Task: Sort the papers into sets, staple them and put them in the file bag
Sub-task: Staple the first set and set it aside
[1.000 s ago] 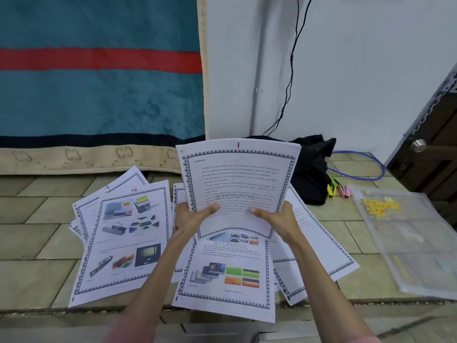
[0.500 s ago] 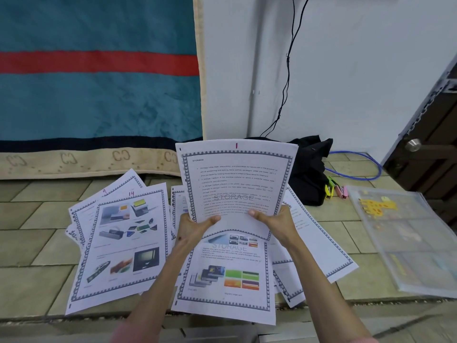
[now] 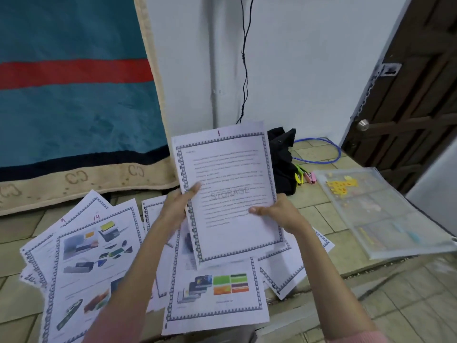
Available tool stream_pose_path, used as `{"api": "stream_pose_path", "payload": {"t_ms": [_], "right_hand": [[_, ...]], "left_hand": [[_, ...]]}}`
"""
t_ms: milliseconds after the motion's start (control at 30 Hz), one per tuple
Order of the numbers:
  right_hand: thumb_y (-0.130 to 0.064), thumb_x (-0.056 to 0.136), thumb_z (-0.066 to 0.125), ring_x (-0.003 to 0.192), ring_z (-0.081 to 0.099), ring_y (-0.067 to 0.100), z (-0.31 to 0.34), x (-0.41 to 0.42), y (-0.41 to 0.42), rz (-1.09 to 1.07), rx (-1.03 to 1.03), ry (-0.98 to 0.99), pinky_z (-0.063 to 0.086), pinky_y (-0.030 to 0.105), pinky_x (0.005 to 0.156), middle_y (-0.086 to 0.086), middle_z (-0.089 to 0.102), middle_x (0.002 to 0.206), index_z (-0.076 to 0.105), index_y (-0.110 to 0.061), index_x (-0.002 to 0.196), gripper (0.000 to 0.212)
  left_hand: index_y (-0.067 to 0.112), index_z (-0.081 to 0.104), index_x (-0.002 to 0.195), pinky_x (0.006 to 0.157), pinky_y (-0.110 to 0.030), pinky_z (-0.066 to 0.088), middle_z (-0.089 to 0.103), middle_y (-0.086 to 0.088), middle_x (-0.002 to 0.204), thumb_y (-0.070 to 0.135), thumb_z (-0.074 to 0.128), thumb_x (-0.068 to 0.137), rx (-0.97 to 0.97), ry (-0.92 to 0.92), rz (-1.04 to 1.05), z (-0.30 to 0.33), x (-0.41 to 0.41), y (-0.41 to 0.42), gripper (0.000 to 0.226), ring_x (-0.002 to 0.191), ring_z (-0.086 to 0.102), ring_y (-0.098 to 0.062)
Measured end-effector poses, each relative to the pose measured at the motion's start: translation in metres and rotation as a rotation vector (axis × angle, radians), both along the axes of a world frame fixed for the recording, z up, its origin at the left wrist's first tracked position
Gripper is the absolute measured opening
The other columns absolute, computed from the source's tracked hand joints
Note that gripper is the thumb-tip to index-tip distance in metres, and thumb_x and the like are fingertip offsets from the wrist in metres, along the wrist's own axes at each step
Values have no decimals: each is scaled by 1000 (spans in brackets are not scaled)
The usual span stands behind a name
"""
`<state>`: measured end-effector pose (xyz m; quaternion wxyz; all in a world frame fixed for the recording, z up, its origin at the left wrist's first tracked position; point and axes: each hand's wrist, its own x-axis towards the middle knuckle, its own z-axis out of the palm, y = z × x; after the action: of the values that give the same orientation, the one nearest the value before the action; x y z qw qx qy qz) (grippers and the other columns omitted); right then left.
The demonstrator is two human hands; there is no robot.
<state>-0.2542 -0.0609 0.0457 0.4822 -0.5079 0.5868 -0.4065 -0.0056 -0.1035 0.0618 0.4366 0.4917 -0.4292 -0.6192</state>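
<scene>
So the person was down on the tiled floor [image 3: 319, 214] with printed pages fanned out all around. Both hands were clamped on one sheet, page 1 [image 3: 230, 194], the text page with a faint "STORAGE" watermark and a patterned border. The left hand [image 3: 176, 209] pinched its left edge, thumb on the front and the other fingers hidden behind the paper. The right hand [image 3: 279, 214] gripped the right side lower down, thumb lying across the print. The sheet was held up off the floor, tilted a bit to the left.

Right under it lay another bordered page with coloured card pictures [image 3: 217, 293], flat on the pile. Off to the left sat page 14 [image 3: 89, 271], full of gadget photos, overlapping a page marked 9 [image 3: 74, 216]. More sheets poked out on the right.

The clear file bag [image 3: 385, 219], with a yellow giraffe on it, was lying flat to the right, well apart from the papers. Near its far corner were some small yellow and pink things [image 3: 305, 177], too small to tell what exactly, next to a black bag [image 3: 282, 164].
</scene>
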Motion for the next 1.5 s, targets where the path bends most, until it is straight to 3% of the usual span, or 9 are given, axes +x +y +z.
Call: {"api": "stream_pose_path", "payload": {"t_ms": [200, 367, 567, 700, 800, 900, 1067, 1233, 1500], "right_hand": [[-15, 71, 81, 55, 66, 8, -18, -34, 34, -119, 232, 85, 53, 21, 54, -6, 69, 61, 65, -2, 80, 22], [-55, 33, 91, 87, 67, 42, -55, -66, 49, -163, 397, 82, 56, 49, 79, 21, 70, 104, 63, 5, 105, 98], [0, 80, 67, 100, 65, 21, -19, -146, 3, -133, 458, 402, 53, 34, 90, 8, 68, 110, 66, -11, 109, 31], [6, 87, 45, 98, 60, 28, -22, -162, -74, -414, 127, 682, 43, 28, 77, 19, 64, 118, 67, -10, 111, 36], [6, 89, 38, 124, 48, 33, -42, -160, -110, -190, 92, 849, 36, 30, 95, 24, 51, 134, 52, -10, 133, 49], [7, 90, 34, 144, 18, 30, -63, -158, -123, -10, 127, 1024, 20, 33, 113, 22, 23, 153, 42, -9, 140, 53], [-11, 91, 49, 137, 30, 34, -69, -164, -117, -103, 82, 891, 34, 36, 105, 25, 38, 143, 55, -5, 126, 36], [-1, 85, 51, 128, 43, 38, -63, -165, -124, -134, 59, 859, 32, 37, 110, 30, 61, 116, 64, 9, 94, 19], [-8, 84, 58, 89, 58, 28, -52, -183, -126, -240, 270, 602, 44, 31, 71, 14, 62, 92, 61, 2, 106, 24]], "left_hand": [[4, 58, 122, 86, -43, 54, 64, -15, 117, 21, 59, 89, 162, 59, -197, 5, -53, -52, 37, 104, 63, -29], [9, 61, 109, 76, -41, 54, 66, -2, 93, 10, 60, 89, 99, -111, -321, -21, -101, -60, 20, 79, 66, -18], [7, 60, 114, 89, -44, 50, 65, -9, 108, 16, 63, 88, 82, -275, -342, -42, -125, -76, 28, 95, 64, -27], [5, 57, 116, 91, -43, 51, 66, -7, 110, 27, 68, 84, 105, -405, -326, -58, -132, -84, 41, 101, 63, -27], [4, 60, 111, 87, -37, 50, 67, -6, 101, 25, 64, 87, 112, -457, -337, -65, -138, -86, 33, 101, 63, -28], [-12, 37, 133, 102, -51, 37, 44, -32, 134, 38, 67, 83, 138, -523, -293, -71, -139, -87, 77, 123, 45, -47], [4, 58, 116, 78, -35, 54, 68, -3, 98, 36, 69, 81, 170, -523, -355, -69, -139, -85, 49, 90, 65, -18], [13, 62, 113, 101, -44, 45, 68, 0, 108, 25, 65, 85, 172, -391, -401, -68, -130, -87, 31, 108, 62, -23], [21, 63, 97, 75, -24, 55, 70, 8, 91, 16, 60, 89, 172, -299, -436, -64, -133, -86, 10, 88, 67, -10]]}}
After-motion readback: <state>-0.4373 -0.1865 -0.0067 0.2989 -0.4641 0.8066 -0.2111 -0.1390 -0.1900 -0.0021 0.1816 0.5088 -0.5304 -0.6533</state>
